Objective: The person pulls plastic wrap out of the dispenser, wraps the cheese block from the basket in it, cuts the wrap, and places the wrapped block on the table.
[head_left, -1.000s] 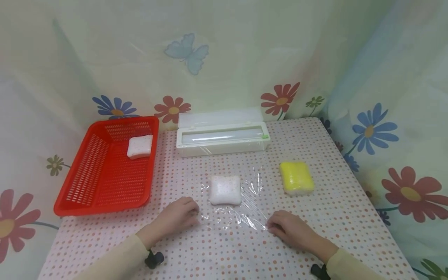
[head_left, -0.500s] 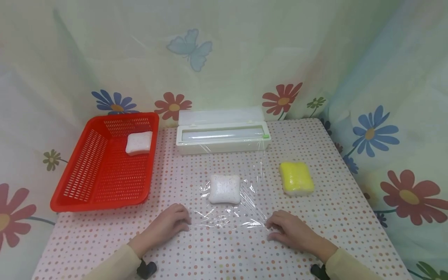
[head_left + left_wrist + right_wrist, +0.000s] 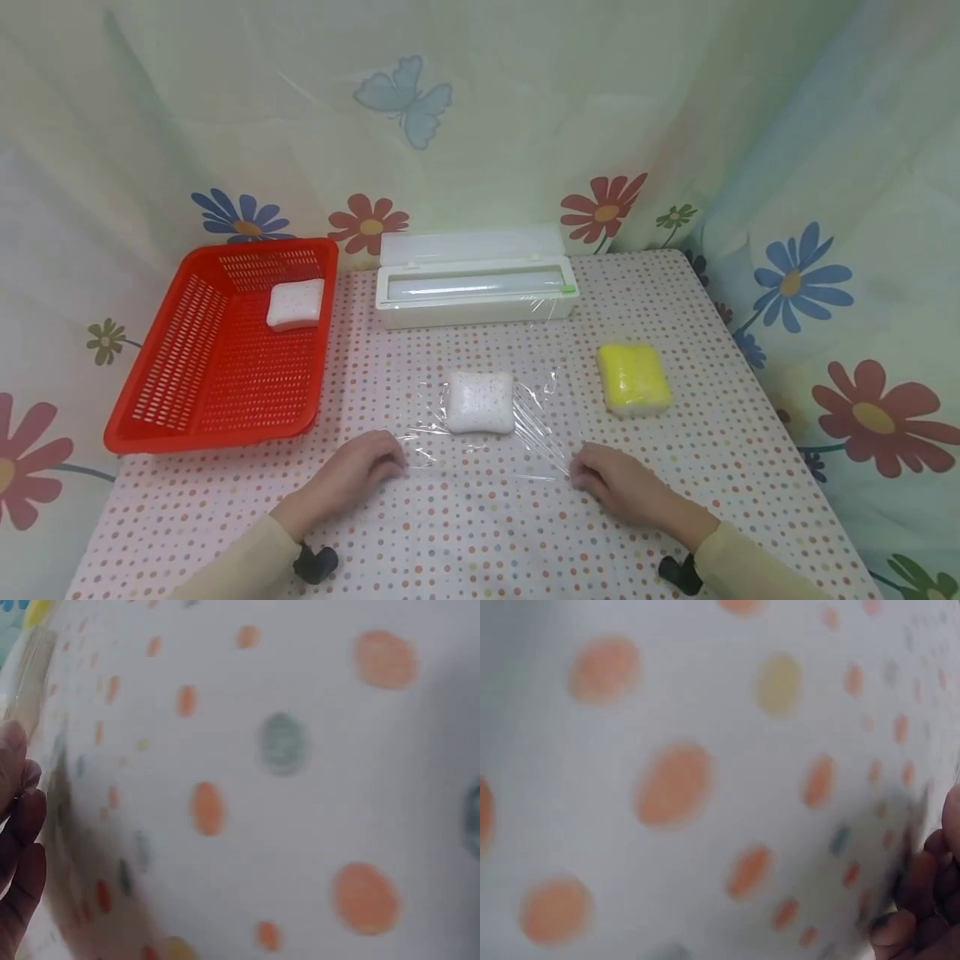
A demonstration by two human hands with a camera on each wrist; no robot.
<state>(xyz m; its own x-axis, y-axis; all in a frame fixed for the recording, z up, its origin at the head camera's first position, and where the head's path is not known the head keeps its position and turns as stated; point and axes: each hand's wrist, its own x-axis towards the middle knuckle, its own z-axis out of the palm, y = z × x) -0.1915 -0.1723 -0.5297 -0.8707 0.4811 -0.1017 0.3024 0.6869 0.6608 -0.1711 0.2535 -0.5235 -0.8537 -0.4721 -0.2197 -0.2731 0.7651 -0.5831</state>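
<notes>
Across our tabletop, clear film runs from the white box toward us; our left hand and right hand pinch its near corners, and the white block lies mid-film, over or under we can't tell!

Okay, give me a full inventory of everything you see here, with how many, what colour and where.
red basket: one, red, left side of table
white blocks: two, speckled white, one mid-table, one in the basket's far right part
yellow block: one, yellow with paler underside, right side
wrap dispenser: one, white with green slider, lid up, far middle
clear film: one sheet, transparent, from dispenser toward the person
tablecloth: one, pale with coloured dots, covering the table
backdrop: pale green, flower and butterfly print, behind and beside the table
wrist devices: two, black, one per wrist
sleeves: two, cream, near edge
left grip: one bare hand, film's near left corner
right grip: one bare hand, film's near right corner
</notes>
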